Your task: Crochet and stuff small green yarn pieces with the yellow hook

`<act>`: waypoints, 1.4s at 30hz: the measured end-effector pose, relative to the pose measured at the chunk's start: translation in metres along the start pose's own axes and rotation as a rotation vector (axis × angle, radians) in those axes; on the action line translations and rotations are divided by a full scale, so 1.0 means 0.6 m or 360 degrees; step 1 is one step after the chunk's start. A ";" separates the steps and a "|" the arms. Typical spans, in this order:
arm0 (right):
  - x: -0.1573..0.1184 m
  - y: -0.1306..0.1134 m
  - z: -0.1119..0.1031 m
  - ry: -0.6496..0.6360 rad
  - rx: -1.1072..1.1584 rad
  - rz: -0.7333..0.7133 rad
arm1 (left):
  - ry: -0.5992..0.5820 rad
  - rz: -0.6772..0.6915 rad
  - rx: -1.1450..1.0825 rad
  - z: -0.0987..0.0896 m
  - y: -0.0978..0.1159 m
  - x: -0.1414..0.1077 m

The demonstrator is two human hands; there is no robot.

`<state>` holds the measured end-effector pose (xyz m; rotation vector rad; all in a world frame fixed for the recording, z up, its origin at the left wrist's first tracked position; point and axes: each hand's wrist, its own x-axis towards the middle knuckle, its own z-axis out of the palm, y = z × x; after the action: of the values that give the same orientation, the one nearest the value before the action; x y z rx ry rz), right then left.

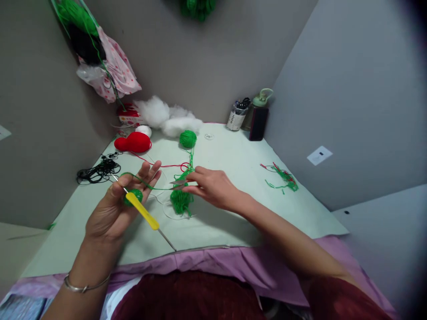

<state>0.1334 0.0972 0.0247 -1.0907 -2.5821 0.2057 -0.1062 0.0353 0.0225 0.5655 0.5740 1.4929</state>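
My left hand [113, 209] holds a yellow-handled crochet hook [143, 211] and a small round green crocheted piece [134, 197] between thumb and fingers. A green strand [155, 188] runs from that piece across to the right. My right hand [213, 186] grips small metal scissors [179, 183], with the blades pointing left at the strand. Whether the blades touch the strand is too small to tell. Just below the scissors lies a loose heap of green yarn [182, 202] on the pale table [220, 226].
Behind my hands sit a green yarn ball [187, 139], white stuffing [160, 116] and a red stuffed piece [133, 142]. Black cord [100, 171] lies left, yarn scraps [283, 178] right. A pen cup [236, 119], bottle [262, 98] and phone [259, 124] stand at the back.
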 end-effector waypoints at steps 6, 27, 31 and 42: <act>0.034 -0.056 0.022 -0.0099 -0.0298 -0.0156 | -0.0020 0.0001 0.0021 -0.002 0.000 -0.007; -0.025 -0.076 0.029 -0.0386 0.2363 0.0364 | 0.0213 -0.0110 0.0399 0.034 -0.072 0.004; -0.022 -0.059 0.027 -0.0445 0.2570 0.0548 | 0.0064 -0.0101 0.0609 0.037 -0.075 0.018; 0.006 0.022 -0.037 0.0319 0.2660 0.0591 | -0.0275 0.0116 0.1228 0.054 -0.073 0.091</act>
<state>0.1478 0.1093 0.0432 -0.6964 -1.1328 1.7423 -0.0520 0.0899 0.0170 1.3065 1.0038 1.2398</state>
